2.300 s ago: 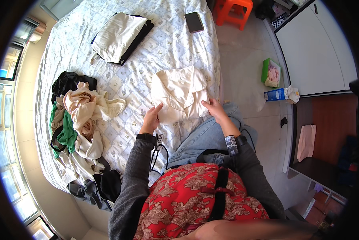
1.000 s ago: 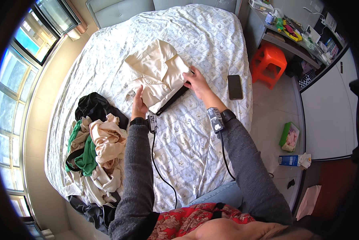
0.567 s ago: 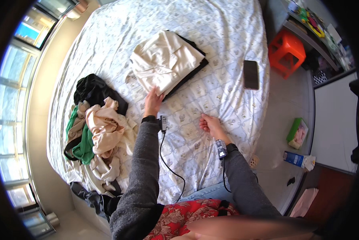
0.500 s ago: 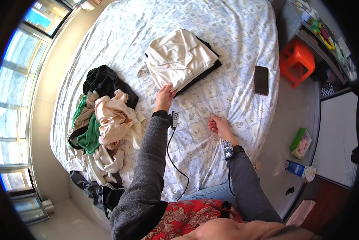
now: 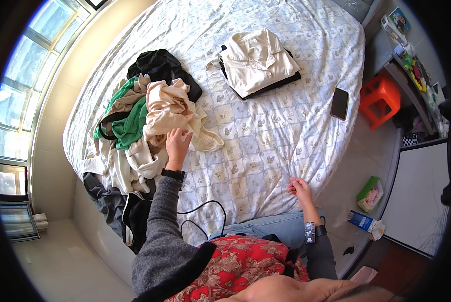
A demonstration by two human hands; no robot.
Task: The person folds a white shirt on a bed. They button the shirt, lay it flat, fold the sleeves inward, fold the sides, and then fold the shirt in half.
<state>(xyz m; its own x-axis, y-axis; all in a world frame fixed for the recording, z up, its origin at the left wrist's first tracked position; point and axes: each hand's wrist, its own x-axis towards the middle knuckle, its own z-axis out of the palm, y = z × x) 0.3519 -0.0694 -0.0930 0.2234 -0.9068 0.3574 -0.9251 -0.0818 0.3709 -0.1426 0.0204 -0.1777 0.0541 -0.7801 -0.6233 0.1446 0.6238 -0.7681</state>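
Note:
My left hand (image 5: 177, 147) is at the near edge of a heap of loose clothes, fingers apart and holding nothing. Closest to its fingertips lies a crumpled peach garment (image 5: 166, 106); whether they touch it I cannot tell. Green cloth (image 5: 131, 126), black cloth (image 5: 157, 64) and cream cloth (image 5: 205, 137) show in the same heap. My right hand (image 5: 301, 191) hovers over the bed's near right edge, fingers loosely bent and without anything in them. Farther off, a folded cream collared shirt (image 5: 258, 63) rests on top of folded black clothing (image 5: 281, 83).
A patterned white sheet (image 5: 255, 131) covers the bed. A dark phone (image 5: 339, 103) lies near its right edge. Beyond that edge stand a red plastic stool (image 5: 379, 100) and a green box (image 5: 370, 194). Dark clothes (image 5: 107, 201) hang over the near left edge. A cable runs by my left arm.
My left hand has left the folded cream shirt and moved left to the heap. My right hand has drawn back toward me and to the right. The view has shifted.

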